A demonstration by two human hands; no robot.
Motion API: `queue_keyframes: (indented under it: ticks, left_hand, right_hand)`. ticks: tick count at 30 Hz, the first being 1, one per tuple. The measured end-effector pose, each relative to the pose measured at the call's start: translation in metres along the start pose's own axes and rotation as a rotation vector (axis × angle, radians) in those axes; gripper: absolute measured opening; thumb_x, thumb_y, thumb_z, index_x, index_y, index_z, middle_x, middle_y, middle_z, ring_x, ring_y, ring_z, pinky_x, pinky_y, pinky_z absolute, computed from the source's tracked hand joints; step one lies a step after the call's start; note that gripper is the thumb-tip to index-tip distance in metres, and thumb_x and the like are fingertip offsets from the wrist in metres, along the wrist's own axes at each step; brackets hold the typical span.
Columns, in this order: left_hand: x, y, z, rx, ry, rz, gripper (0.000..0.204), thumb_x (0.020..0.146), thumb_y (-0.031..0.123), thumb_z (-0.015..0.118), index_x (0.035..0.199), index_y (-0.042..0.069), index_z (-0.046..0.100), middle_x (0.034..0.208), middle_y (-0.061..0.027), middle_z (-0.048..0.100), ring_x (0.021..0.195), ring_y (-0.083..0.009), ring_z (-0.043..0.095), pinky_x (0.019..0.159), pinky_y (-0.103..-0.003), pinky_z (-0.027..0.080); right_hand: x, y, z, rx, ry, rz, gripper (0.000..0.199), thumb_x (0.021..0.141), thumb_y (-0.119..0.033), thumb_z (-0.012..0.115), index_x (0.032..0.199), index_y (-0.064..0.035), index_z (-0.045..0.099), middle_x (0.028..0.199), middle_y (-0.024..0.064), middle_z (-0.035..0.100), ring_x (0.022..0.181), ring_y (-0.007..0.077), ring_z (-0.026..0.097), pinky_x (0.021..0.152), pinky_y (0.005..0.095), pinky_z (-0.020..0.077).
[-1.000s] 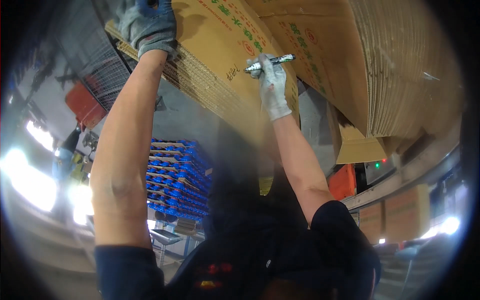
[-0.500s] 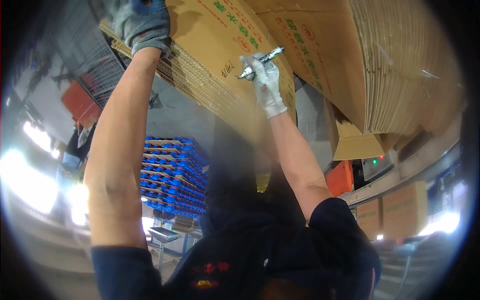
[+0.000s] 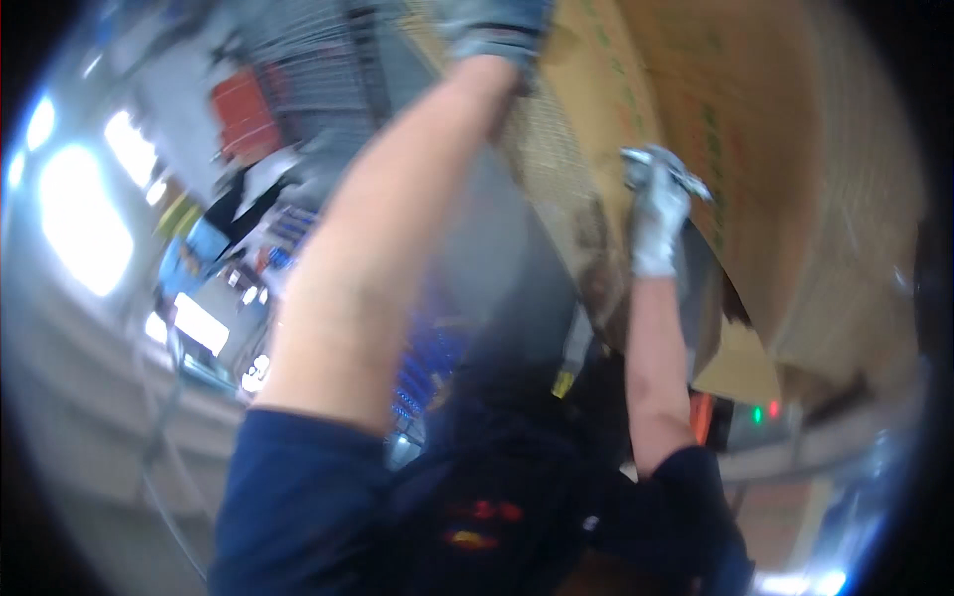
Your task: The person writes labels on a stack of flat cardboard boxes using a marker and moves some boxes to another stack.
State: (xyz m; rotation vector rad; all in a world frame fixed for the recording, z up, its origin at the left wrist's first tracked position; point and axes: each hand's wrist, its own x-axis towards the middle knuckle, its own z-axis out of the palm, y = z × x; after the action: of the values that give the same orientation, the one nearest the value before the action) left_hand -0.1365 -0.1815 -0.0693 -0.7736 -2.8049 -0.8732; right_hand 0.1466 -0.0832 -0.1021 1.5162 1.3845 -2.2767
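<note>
Surface: stack of tan cardboard sheets (image 3: 586, 109), slanting in from the top, corrugated edges facing the floor side; green and reddish print on its face, too blurred to read. A second cardboard stack (image 3: 760, 149) curves down the right side, also printed.

Right hand (image 3: 656, 214), light-gloved, in front of the first stack near its boundary with the second; fingers curled closed around a slim marker pen (image 3: 693, 183), tip contact not determinable. Left hand (image 3: 497, 28), grey-gloved, at the stack's outer edge; cropped by the upper border, so finger opening and grip cannot be told.

Room: grey floor (image 3: 487, 219) below the stack. Upper left, wire mesh (image 3: 313, 74) beside a red-orange panel (image 3: 245, 114). Blue items (image 3: 435, 348) partly behind the left forearm. Far left, bright glare (image 3: 84, 219). Lower right, a green light (image 3: 758, 413) and a red light (image 3: 774, 408), close together.
</note>
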Motion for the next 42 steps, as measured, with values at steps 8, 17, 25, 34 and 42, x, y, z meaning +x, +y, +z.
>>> queue_keyframes:
  ticks: [8,17,25,34,42]
  left_hand:
    - [0.001,0.018,-0.019,0.266,0.045,-0.066,0.034,0.086,0.035,0.06,0.111,0.011,0.061,0.125,-0.0099,0.055,0.121,-0.032,0.045,0.105,-0.052,0.029]
    - [0.01,0.016,-0.01,0.32,0.045,-0.121,0.033,0.08,0.044,0.063,0.1,0.017,0.066,0.127,-0.0021,0.054,0.125,-0.0272,0.042,0.112,-0.056,0.016]
    - [-0.024,0.009,-0.06,0.028,0.249,-0.173,0.035,0.073,0.033,0.071,0.104,0.017,0.065,0.129,-0.0079,0.055,0.122,-0.0359,0.045,0.108,-0.057,0.026]
    - [-0.484,0.005,-0.256,0.482,-0.132,-1.661,0.037,0.086,0.019,0.062,0.123,0.015,0.06,0.135,-0.0083,0.051,0.122,-0.0308,0.049,0.1,-0.04,0.041]
    - [-0.638,0.045,-0.324,0.438,-0.15,-2.038,0.037,0.092,0.022,0.054,0.128,0.012,0.055,0.133,-0.0099,0.052,0.121,-0.0261,0.05,0.099,-0.037,0.043]
  right_hand:
    - [-0.072,-0.027,0.026,-0.483,-0.152,-0.433,0.028,0.089,-0.007,0.066,0.114,-0.0015,0.054,0.108,0.0108,0.056,0.099,0.0225,0.056,0.089,0.0344,0.0453]
    - [-0.07,-0.024,0.049,-0.715,-0.003,-0.57,0.031,0.09,-0.006,0.062,0.118,-0.0019,0.051,0.115,0.0161,0.049,0.111,0.0302,0.05,0.099,0.0406,0.0391]
    - [-0.082,0.014,0.058,-0.388,-0.036,-0.389,0.03,0.096,-0.012,0.052,0.121,0.0035,0.049,0.122,0.0164,0.05,0.122,0.0304,0.045,0.108,0.0434,0.0317]
    - [-0.068,0.01,0.044,-0.74,-0.088,-0.676,0.032,0.099,-0.017,0.049,0.125,0.0019,0.048,0.13,0.0177,0.048,0.118,0.0257,0.046,0.105,0.0385,0.0349]
    - [-0.079,0.015,0.046,-0.603,-0.162,-0.548,0.033,0.096,-0.009,0.048,0.129,-0.0044,0.046,0.126,0.0111,0.047,0.11,0.0198,0.046,0.096,0.0338,0.0402]
